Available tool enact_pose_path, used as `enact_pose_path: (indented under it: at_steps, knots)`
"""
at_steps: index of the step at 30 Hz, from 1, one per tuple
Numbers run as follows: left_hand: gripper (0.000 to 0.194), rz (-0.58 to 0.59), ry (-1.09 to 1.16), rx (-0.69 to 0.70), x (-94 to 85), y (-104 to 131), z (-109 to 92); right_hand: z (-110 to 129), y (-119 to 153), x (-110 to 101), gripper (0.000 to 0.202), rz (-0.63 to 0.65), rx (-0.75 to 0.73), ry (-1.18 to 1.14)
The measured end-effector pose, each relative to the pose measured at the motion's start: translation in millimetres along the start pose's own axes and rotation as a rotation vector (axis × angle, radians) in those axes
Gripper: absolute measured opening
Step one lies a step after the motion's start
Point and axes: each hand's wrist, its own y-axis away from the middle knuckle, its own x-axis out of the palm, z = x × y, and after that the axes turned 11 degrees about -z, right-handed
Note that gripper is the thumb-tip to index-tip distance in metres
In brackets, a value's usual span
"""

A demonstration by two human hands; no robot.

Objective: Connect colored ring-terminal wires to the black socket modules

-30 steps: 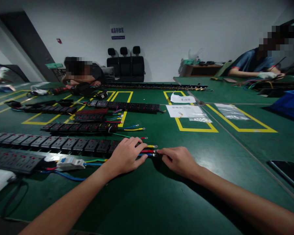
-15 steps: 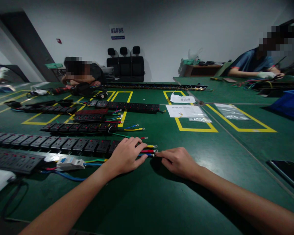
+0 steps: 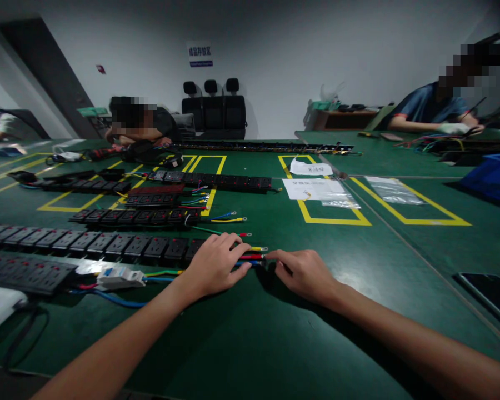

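A long black socket strip [image 3: 137, 247] lies across the green table, with yellow, red [image 3: 253, 257] and blue wires coming out of its right end, each tipped with a ring terminal. My left hand [image 3: 219, 264] rests over that end and the wires, thumb and fingers apart; whether its palm holds anything is hidden. To the right, my right hand [image 3: 304, 272] has its index finger stretched to the tip of the red wire, the other fingers curled. Below the strip, a white breaker [image 3: 120, 278] joins another socket strip [image 3: 29, 272] by coloured wires.
More socket strips [image 3: 141, 216] lie behind. Papers [image 3: 306, 189] and plastic bags [image 3: 394, 190] sit by yellow tape frames. A phone [image 3: 489, 297] and a blue bin [image 3: 494, 178] are at right, a white device [image 3: 2, 308] at left. Other people sit around the table.
My right index finger has shifted slightly up, from around the blue and red wire tips to the red one. My left hand has stayed in place.
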Motion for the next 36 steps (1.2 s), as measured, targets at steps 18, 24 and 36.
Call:
enact_pose_path:
  at_steps: [18, 24, 36]
  knots:
    - [0.035, 0.01, 0.0, -0.006, 0.1, 0.5, 0.4, -0.9, 1.7, 1.5, 0.03, -0.041, -0.061, -0.038]
    - [0.036, -0.001, -0.001, 0.001, 0.5, 0.7, 0.9, -0.6, 1.2, -3.4, 0.031, -0.027, -0.192, -0.135]
    - [0.036, -0.001, 0.002, -0.001, -0.1, 0.6, 0.7, -0.5, 1.1, 1.2, 0.03, -0.003, -0.06, -0.025]
